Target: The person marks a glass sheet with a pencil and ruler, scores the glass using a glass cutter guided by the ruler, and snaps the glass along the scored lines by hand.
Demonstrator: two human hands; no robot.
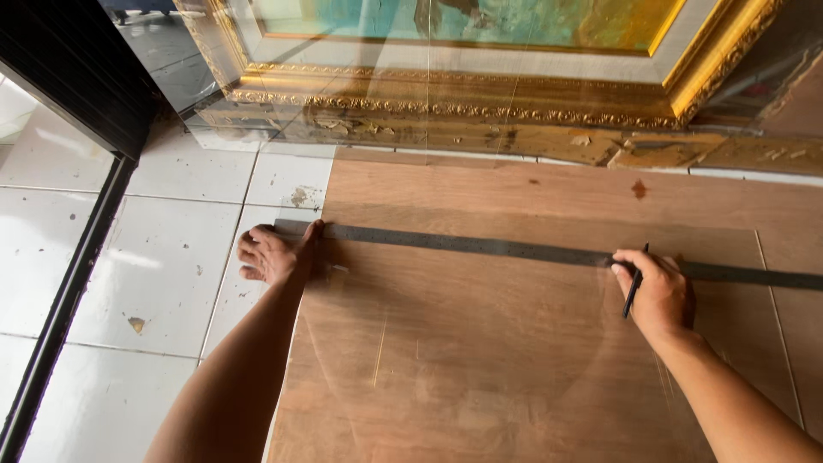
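Observation:
A long dark metal straightedge (497,248) lies across a brown plywood board (480,369) on the floor. A clear sheet, glass or plastic, seems to lie on the board; its edge (758,244) shows at the right. My left hand (273,254) presses down on the straightedge's left end at the board's left edge, thumb on the metal, fingers curled. My right hand (656,290) grips a thin black pen-like tool (634,291), its tip against the straightedge's near edge toward the right.
A painting in an ornate gold frame (480,99) leans at the far side, just beyond the board. White floor tiles (163,257) extend to the left, bordered by a dark door track (69,291).

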